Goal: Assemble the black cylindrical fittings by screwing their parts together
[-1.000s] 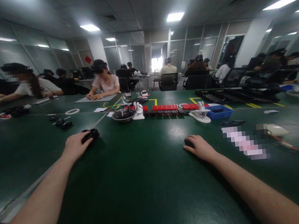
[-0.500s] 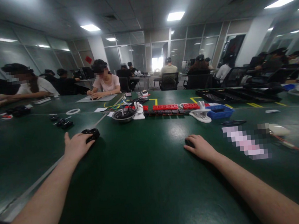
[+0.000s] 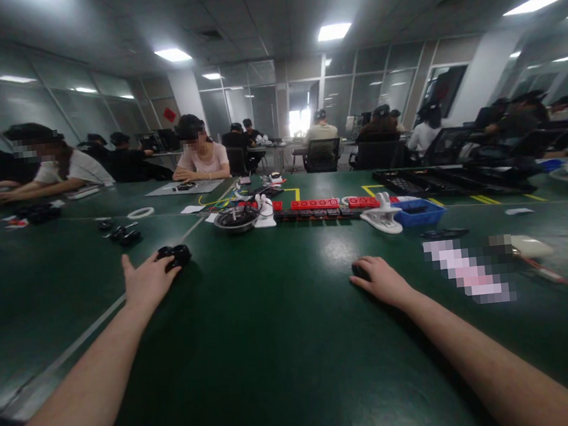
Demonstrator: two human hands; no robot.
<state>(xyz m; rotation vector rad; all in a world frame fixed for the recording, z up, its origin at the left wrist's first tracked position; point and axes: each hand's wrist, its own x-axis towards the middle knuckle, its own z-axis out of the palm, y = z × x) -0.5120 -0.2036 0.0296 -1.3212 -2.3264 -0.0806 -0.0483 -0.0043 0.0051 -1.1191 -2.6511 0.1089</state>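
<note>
My left hand reaches out to the left, with its fingers and thumb around a shiny black rounded object on the green table. The little finger sticks up away from the others. What that object is exactly cannot be made out; it seems to have two humps. On the right, my right hand lies palm down with its fingers curled over a black computer mouse, mostly covered by the hand. Both forearms stretch across the green table.
Ahead stand a metal bowl of black cables, red socket strips, a white clip and a blue bin. Small black items and a white ring lie beyond my left hand. Co-workers sit around; one faces a grey mat.
My hands stay in nearly the same place on the same things. Across the table, a person's hands have drawn back from a dark item, now lying on the grey mat.
</note>
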